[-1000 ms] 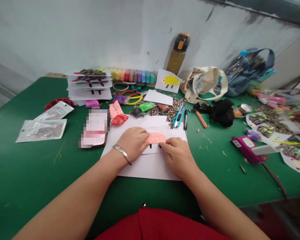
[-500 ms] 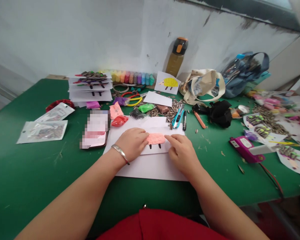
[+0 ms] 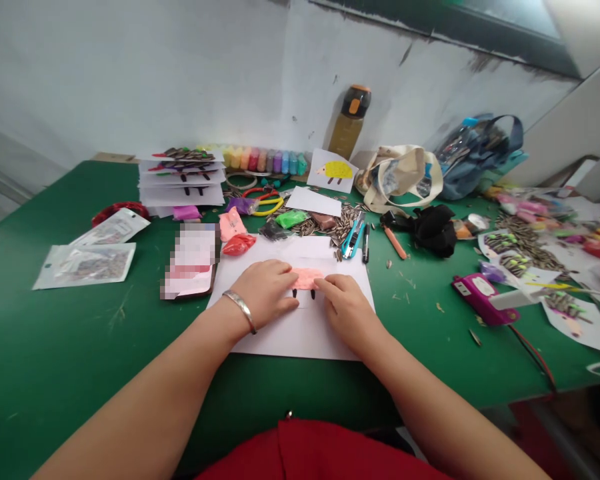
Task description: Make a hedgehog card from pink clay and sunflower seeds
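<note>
A flat pink patch of modelling clay lies on white paper in front of me, with two short black legs below it. My left hand rests at the clay's left end, fingers stretched out and thumb apart. At the right end, the fingertips of my right hand touch the clay, its fingers extended. Both ends of the clay are partly covered by my fingers. A red clay packet and a pink one lie just beyond the paper's upper left.
Left of the paper lies a phone. Sunflower seeds, a blue utility knife and a black marker lie behind it. A yellow hedgehog card leans near a bottle. A magenta glue gun is at right.
The clay and its paper have shifted slightly left. My right hand has moved left with its fingers straighter, and my left thumb has spread below the clay.
</note>
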### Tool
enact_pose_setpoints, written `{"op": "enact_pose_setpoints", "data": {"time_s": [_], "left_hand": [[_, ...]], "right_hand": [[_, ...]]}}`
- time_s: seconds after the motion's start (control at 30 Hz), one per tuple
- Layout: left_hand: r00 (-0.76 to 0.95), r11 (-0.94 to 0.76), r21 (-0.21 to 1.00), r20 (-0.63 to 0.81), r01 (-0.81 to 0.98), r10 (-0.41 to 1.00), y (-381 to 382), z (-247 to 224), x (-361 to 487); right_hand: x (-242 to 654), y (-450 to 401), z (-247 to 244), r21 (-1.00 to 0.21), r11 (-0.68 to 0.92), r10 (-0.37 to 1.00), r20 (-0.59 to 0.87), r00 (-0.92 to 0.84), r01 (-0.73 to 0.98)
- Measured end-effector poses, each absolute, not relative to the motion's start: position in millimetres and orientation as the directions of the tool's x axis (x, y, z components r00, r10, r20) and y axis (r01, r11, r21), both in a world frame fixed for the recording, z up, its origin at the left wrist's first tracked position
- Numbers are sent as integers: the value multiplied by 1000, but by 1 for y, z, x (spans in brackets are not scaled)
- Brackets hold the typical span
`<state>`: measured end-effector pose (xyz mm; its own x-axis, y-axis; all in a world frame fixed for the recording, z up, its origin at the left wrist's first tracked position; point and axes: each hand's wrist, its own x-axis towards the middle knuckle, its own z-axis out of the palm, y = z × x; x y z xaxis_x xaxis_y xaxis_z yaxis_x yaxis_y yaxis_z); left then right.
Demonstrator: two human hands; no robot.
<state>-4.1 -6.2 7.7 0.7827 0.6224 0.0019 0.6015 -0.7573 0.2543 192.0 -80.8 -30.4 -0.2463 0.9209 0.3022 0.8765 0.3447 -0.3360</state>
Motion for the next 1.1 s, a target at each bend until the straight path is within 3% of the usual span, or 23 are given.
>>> {"op": "enact_pose_setpoints", "data": {"time_s": [0.13, 0.33, 0.63, 0.73, 0.83, 1.1], "left_hand": [[779, -750, 250, -34, 613, 626, -6, 9, -6], [755, -729, 225, -51, 646, 654, -8, 11, -5], [724, -704, 210, -30, 679, 689, -2, 7, -9], [727, -701, 242, -29, 671, 686, -1, 8, -10], [713, -678, 291, -20, 675, 701, 1, 9, -10], [617, -578, 328, -20, 747, 786, 5, 11, -15]], "right_hand": [[198, -74, -28, -326, 373, 913, 295, -282, 869], [221, -57, -22, -389, 266, 946, 283, -160, 882], [209, -47, -20, -210, 318, 935, 230, -270, 925], [218, -44, -18, -285, 311, 937, 249, -243, 907], [230, -34, -11, -342, 201, 963, 240, -121, 918], [237, -5, -13, -119, 229, 960, 190, -204, 966]]}}
